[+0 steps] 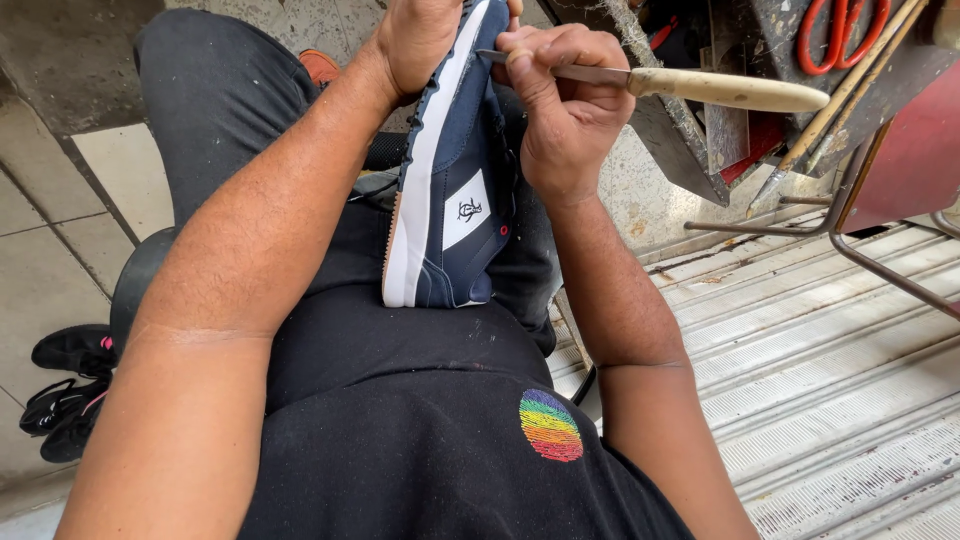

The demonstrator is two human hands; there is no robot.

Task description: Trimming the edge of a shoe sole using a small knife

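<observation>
A navy blue sneaker [455, 190] with a white sole lies on its side on my lap, heel toward me. My left hand [420, 35] grips its toe end at the top of the view. My right hand [560, 105] holds a tool with a pale wooden handle [725, 90]; its thin metal tip meets the shoe's edge near the sole, by my left hand. I wear black trousers and a black shirt with a rainbow patch [550, 425].
A cluttered work stand [760, 120] with red-handled scissors [840, 30] and metal tools stands at the upper right, on a ribbed metal floor [820, 350]. Black shoes [70, 385] lie on the tiled floor at the left.
</observation>
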